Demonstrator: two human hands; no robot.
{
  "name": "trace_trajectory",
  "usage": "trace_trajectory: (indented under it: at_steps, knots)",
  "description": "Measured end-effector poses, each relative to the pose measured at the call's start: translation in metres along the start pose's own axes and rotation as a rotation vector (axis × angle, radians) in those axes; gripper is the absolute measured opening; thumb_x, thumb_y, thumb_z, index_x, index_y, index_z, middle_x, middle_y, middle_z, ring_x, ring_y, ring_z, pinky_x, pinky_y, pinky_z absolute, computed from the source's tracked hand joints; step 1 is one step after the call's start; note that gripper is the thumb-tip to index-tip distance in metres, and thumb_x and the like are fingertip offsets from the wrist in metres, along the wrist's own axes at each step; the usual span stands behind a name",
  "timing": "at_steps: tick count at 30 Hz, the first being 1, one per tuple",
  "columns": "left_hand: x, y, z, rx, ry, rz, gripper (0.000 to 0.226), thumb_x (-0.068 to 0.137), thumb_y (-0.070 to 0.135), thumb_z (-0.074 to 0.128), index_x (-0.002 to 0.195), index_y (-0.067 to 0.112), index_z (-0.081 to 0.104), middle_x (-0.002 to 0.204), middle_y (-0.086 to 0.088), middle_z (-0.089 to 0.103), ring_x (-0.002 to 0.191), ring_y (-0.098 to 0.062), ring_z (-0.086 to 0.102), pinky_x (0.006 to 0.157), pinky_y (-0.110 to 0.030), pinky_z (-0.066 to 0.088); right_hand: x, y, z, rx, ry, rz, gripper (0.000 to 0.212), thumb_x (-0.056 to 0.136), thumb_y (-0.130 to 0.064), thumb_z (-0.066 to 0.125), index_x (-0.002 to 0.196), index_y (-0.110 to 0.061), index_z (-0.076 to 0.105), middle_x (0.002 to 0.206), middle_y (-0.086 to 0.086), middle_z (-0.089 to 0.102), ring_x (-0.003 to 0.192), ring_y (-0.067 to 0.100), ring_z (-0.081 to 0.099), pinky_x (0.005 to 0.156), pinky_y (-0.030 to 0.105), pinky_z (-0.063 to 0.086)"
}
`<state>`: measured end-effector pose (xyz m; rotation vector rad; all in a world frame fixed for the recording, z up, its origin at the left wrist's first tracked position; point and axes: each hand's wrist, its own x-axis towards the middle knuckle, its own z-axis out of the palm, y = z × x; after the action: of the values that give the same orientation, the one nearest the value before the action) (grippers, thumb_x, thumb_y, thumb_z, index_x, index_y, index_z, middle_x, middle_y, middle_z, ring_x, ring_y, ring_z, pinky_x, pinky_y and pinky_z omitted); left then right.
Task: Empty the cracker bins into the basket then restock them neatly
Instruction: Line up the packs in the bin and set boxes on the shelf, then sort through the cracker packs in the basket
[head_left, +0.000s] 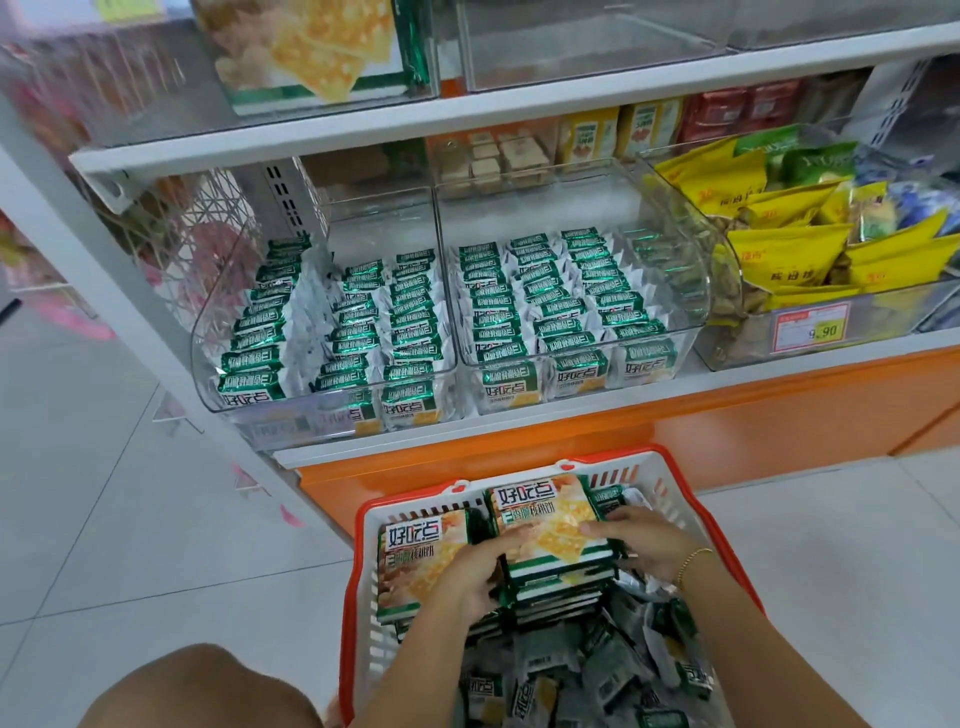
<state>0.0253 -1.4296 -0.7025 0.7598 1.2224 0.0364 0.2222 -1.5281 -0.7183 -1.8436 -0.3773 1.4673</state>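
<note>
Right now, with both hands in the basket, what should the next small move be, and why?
Probably lift the stack of green cracker packs out of the white, red-rimmed plastic basket toward the clear plastic bins: the left hand and right hand grip its sides, and both bins' backs are bare.

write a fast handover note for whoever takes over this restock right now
Hands: left hand and right hand both grip a stack of cracker packs in the basket.
Bins: left bin and right bin hold neat rows in front; their backs are bare.
Done: restocking looks partly done.
Left: shelve this stack, the second stack and the loose packs in the basket.
</note>
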Motion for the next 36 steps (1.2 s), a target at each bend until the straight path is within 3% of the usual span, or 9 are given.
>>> trace_trajectory:
  at_steps: [3, 7, 10, 13, 18, 20, 25, 33, 36]
  knots:
    - [-0.011, 0.002, -0.001, 0.003, -0.074, -0.015, 0.079, 0.068, 0.039, 0.082, 0.136, 0.016, 0.047, 0.156, -0.008, 0.022, 0.142, -0.031, 0.023, 0.109, -0.048, 0.029, -0.008, -0.004, -0.011, 0.017, -0.066, 0.030, 0.070, 0.048, -0.042, 0.089, 0.100, -0.005, 0.060, 0.123, 0.007, 0.058, 0.114, 0.021, 0.052, 0.083, 0.034, 0.051]
    - [-0.029, 0.010, 0.000, -0.021, -0.150, 0.041, 0.056, 0.069, 0.038, 0.082, 0.112, 0.020, 0.051, 0.153, -0.005, 0.026, 0.137, -0.030, 0.028, 0.094, -0.050, 0.048, -0.019, -0.013, -0.017, -0.019, -0.146, -0.001, 0.040, 0.071, -0.024, 0.080, 0.099, -0.008, 0.055, 0.105, 0.005, 0.062, 0.093, 0.016, 0.057, 0.076, 0.030, 0.046]
    - [-0.045, 0.018, 0.002, -0.067, -0.179, 0.110, 0.033, 0.078, 0.028, 0.076, 0.105, 0.018, 0.059, 0.139, -0.001, 0.037, 0.128, -0.023, 0.031, 0.090, -0.052, 0.051, -0.026, -0.020, -0.023, 0.010, -0.174, -0.058, 0.048, 0.065, -0.023, 0.083, 0.095, -0.004, 0.051, 0.099, 0.007, 0.062, 0.086, 0.012, 0.062, 0.070, 0.025, 0.045]
    - [-0.063, 0.032, 0.004, -0.020, -0.204, 0.211, 0.057, 0.065, 0.035, 0.082, 0.115, 0.018, 0.060, 0.129, 0.006, 0.048, 0.122, -0.014, 0.040, 0.085, -0.046, 0.054, -0.037, -0.034, -0.029, 0.028, -0.190, -0.133, 0.058, 0.057, -0.027, 0.090, 0.090, -0.008, 0.046, 0.094, 0.009, 0.048, 0.081, 0.015, 0.056, 0.059, 0.020, 0.044]
    - [-0.096, 0.061, -0.004, 0.104, -0.095, 0.434, 0.066, 0.060, 0.045, 0.085, 0.113, 0.018, 0.057, 0.108, 0.004, 0.067, 0.101, -0.011, 0.060, 0.097, -0.043, 0.048, -0.081, -0.083, -0.028, -0.044, -0.227, -0.317, 0.099, 0.048, -0.034, 0.094, 0.132, -0.021, 0.043, 0.126, 0.003, 0.061, 0.109, 0.020, 0.064, 0.084, 0.029, 0.055]
    - [-0.113, 0.071, -0.011, 0.092, -0.091, 0.501, 0.040, 0.069, 0.038, 0.080, 0.101, 0.022, 0.060, 0.099, 0.007, 0.068, 0.096, -0.011, 0.062, 0.100, -0.045, 0.044, -0.109, -0.113, -0.026, -0.188, -0.209, -0.421, 0.097, 0.057, -0.040, 0.089, 0.136, -0.038, 0.033, 0.130, -0.010, 0.053, 0.112, 0.014, 0.060, 0.088, 0.029, 0.053]
    - [-0.158, 0.080, -0.021, 0.014, -0.039, 0.661, 0.106, 0.039, 0.059, 0.087, 0.128, 0.014, 0.051, 0.122, -0.005, 0.063, 0.115, -0.025, 0.058, 0.101, -0.052, 0.043, -0.197, -0.204, -0.030, -0.715, 0.034, -0.698, 0.109, 0.051, -0.052, 0.081, 0.144, -0.041, 0.025, 0.146, -0.014, 0.037, 0.128, 0.006, 0.040, 0.107, 0.030, 0.037]
    - [-0.244, 0.094, -0.020, 0.415, 0.183, 1.084, 0.124, 0.038, 0.079, 0.068, 0.143, 0.022, 0.034, 0.138, 0.005, 0.050, 0.123, -0.016, 0.050, 0.106, -0.043, 0.040, -0.291, -0.286, 0.010, -1.510, 0.195, -0.781, 0.118, 0.058, -0.055, 0.081, 0.150, -0.042, 0.008, 0.154, -0.018, 0.023, 0.136, 0.008, 0.029, 0.100, 0.020, 0.025]
    - [-0.261, 0.088, -0.011, 0.513, 0.256, 1.239, 0.082, 0.064, 0.056, 0.077, 0.130, 0.036, 0.033, 0.117, 0.029, 0.044, 0.105, 0.020, 0.042, 0.098, -0.006, 0.032, -0.296, -0.284, 0.014, -1.520, 0.122, -0.802, 0.118, 0.058, -0.050, 0.083, 0.148, -0.046, 0.008, 0.154, -0.020, 0.020, 0.138, 0.007, 0.026, 0.106, 0.019, 0.021]
